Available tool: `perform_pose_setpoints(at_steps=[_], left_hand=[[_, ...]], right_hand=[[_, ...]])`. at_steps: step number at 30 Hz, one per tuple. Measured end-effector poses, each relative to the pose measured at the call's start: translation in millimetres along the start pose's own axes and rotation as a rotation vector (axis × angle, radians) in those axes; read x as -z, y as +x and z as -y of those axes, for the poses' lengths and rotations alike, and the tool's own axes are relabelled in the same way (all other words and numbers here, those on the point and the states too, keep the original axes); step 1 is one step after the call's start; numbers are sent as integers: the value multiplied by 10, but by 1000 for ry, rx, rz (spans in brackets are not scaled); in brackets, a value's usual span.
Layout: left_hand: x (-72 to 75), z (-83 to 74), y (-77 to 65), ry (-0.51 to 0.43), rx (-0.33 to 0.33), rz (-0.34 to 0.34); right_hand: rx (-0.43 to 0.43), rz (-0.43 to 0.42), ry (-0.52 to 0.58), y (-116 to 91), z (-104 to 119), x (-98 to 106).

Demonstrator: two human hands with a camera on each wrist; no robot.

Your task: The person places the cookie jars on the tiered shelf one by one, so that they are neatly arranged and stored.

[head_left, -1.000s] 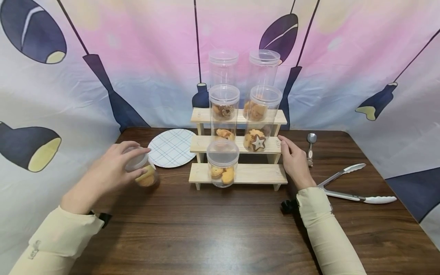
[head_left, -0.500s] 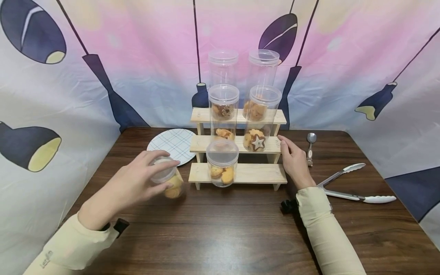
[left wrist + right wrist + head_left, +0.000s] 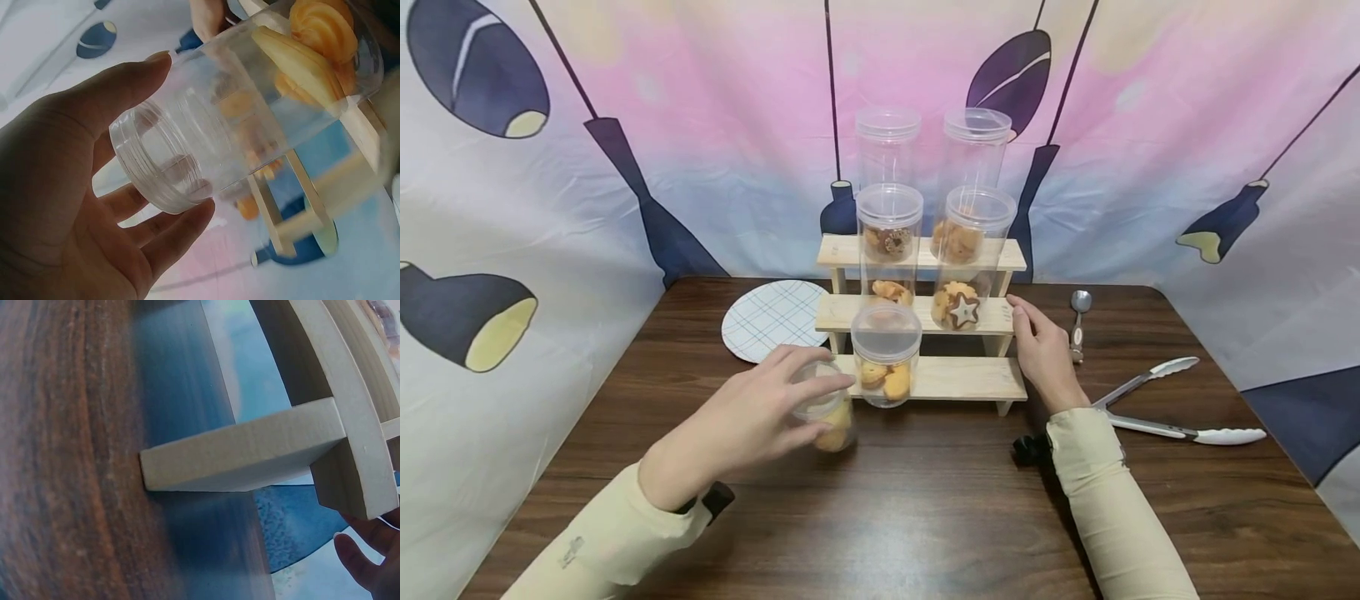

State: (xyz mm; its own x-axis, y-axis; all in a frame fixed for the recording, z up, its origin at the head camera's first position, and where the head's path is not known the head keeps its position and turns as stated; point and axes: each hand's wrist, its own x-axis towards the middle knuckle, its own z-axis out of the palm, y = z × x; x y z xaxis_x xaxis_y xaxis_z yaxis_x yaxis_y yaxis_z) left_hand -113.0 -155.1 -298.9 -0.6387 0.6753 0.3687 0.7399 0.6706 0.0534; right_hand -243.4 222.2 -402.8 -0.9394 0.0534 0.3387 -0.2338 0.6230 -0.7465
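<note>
In the head view my left hand [image 3: 752, 421] holds a clear lidded jar [image 3: 837, 427] of yellow cookies by its top. The left wrist view shows thumb and fingers around the jar's lid [image 3: 159, 165], with cookies [image 3: 322, 31] at the far end. This jar is at the left front of a three-step wooden stand [image 3: 966, 379]. My right hand [image 3: 1047, 354] touches the right end of the stand's middle step; the right wrist view shows fingertips against that wood, the thumb apart. A short cookie jar [image 3: 886, 354] stands on the bottom step.
Two taller cookie jars, left [image 3: 889, 225] and right [image 3: 973, 250], occupy the middle step, with two more behind on the top step. A checked plate [image 3: 775, 321] lies left of the stand. On the right lie a spoon [image 3: 1078, 312] and spread tongs [image 3: 1150, 427].
My left hand has carried the cookie jar rightward and slightly toward me, from beside the plate to the stand's left front. The right hand stays at the step's end.
</note>
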Motion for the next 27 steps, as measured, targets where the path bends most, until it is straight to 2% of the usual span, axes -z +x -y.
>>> perform_pose_setpoints(at_steps=[6,11,15,22,27], left_hand=[[-87,-191,209,-45,-104,28],[-153,-356,378,-56,-212,26],[-208,-460,493,-72,-272,16],[-334,-522,725,-95,-326,-39],[-365,-549,914,-34,-347,-36]], right_hand=[[5,3,-3,-6,-1,-4],[1,-7,-4,7,-4,-2],[-4,-2,-3,15,0,-6],[-1,-3,-1,20,-5,-15],[-11,-7,0,16,-4,-2]])
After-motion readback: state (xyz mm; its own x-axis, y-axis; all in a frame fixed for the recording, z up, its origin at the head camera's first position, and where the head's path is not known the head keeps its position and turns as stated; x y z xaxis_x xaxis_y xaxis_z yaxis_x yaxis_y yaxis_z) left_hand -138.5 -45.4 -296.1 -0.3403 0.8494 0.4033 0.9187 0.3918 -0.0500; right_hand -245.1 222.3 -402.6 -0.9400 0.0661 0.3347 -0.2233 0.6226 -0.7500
